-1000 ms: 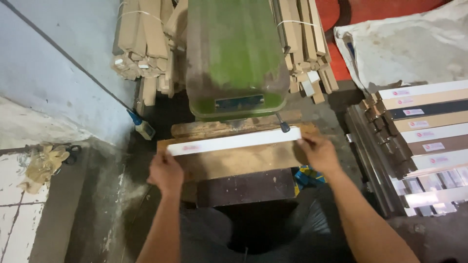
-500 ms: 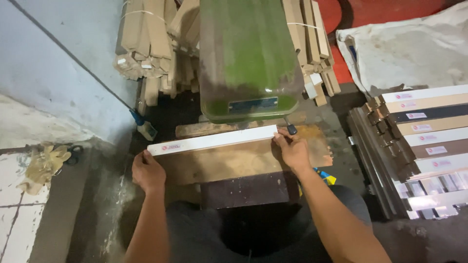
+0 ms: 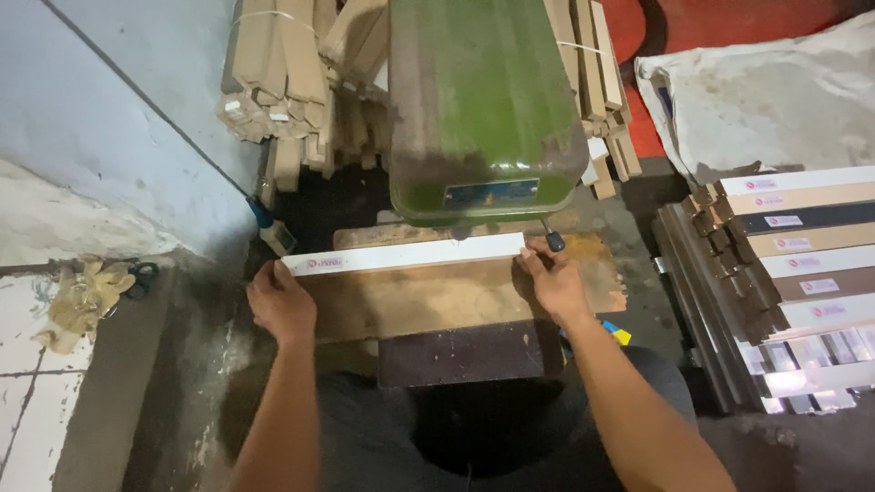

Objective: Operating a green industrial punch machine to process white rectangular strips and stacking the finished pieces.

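A long white strip [image 3: 406, 254] lies flat on a wooden board [image 3: 437, 296]. It runs from side to side, right in front of the big green machine [image 3: 478, 100]. The middle of the strip sits just under the front edge of the machine.

The left hand [image 3: 281, 301] is at the left end of the strip. Its fingers curl up against the near edge there, and the strip's end pokes out just past them. The right hand [image 3: 553, 281] is at the right end of the strip. Its fingertips press on the strip's corner. So the strip stretches between the two hands, one hand at each end. Both hands are bent and pressing on the strip, not wrapped around it.

A small black knob [image 3: 553, 241] sticks out just past the right end of the strip, close to the right hand's fingers.

Nearer the person than the strip, a dark block [image 3: 465, 355] sits under the board.

Far to the right of the strip is a stack of more strips [image 3: 802, 264], white, tan and dark. Behind the machine, away from the strip, are bundles of tan sticks [image 3: 283, 82]. Left of the strip's left end, a small brush [image 3: 273, 232] leans by the wall. Further left, a crumpled rag [image 3: 87, 296] lies on the floor.
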